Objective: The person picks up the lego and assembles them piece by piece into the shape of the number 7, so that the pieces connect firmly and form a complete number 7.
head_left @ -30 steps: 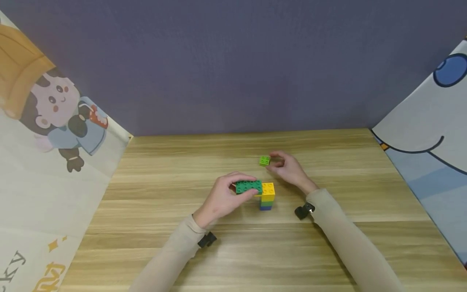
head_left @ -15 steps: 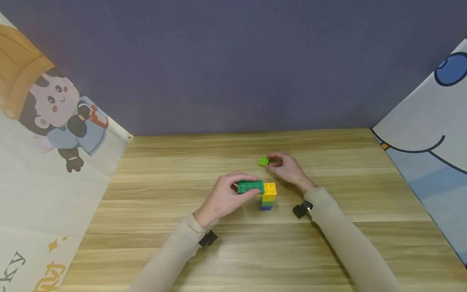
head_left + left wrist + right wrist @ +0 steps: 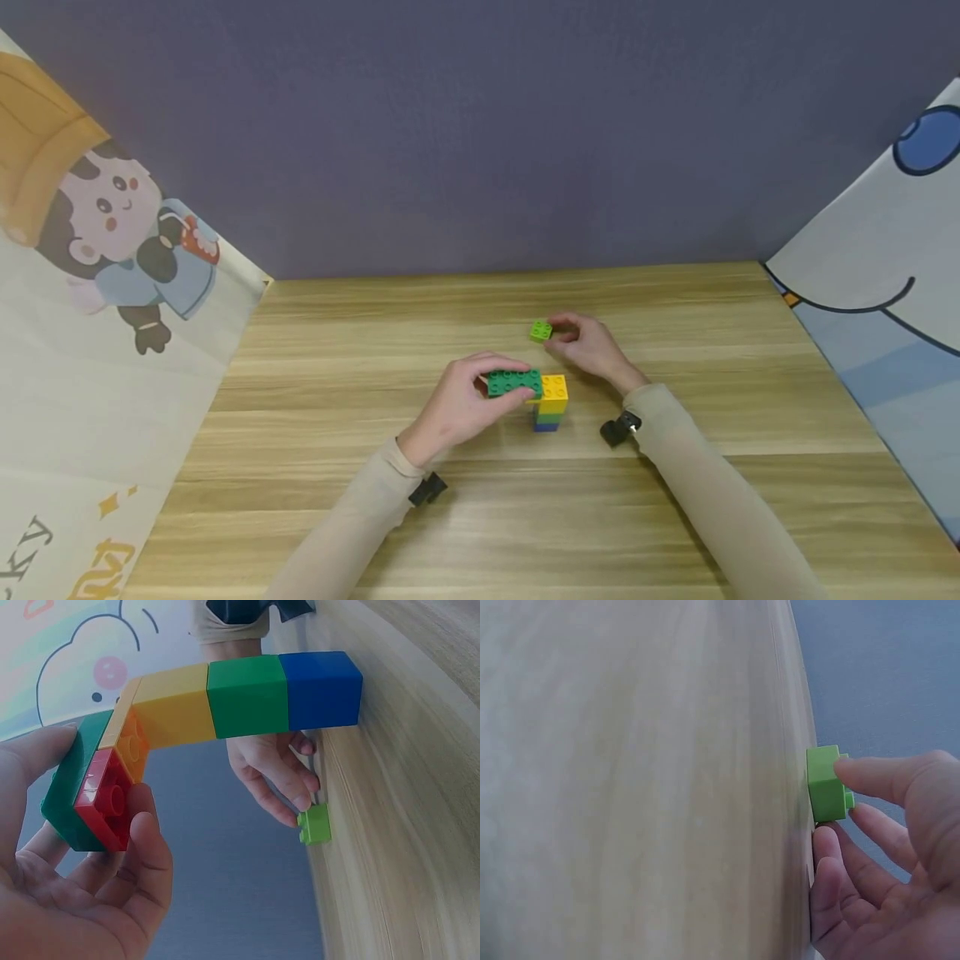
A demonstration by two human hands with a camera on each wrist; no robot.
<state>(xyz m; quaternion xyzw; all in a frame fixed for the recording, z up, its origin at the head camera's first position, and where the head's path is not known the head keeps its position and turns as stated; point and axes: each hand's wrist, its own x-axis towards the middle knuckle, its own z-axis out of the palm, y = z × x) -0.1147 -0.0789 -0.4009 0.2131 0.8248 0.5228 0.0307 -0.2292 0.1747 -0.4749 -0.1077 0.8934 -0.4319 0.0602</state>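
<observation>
My left hand holds a dark green brick between thumb and fingers. In the left wrist view a red brick sits directly under the dark green brick, its hollow underside showing. Beside it, a yellow brick tops an upright column of a green brick and a blue brick, which stands at the table. Farther back, my right hand has its thumb and fingertips at the right end of a small light green brick with several studs.
A wood-grain table lies under both hands. Behind it rises a dark grey-purple wall, with cartoon-printed panels at left and right. Black wrist cameras sit on both sleeves. The brick column stands between the two hands.
My right hand and the light green brick have shifted slightly left. The column and the dark green brick in my left hand appear a little farther right than one second ago.
</observation>
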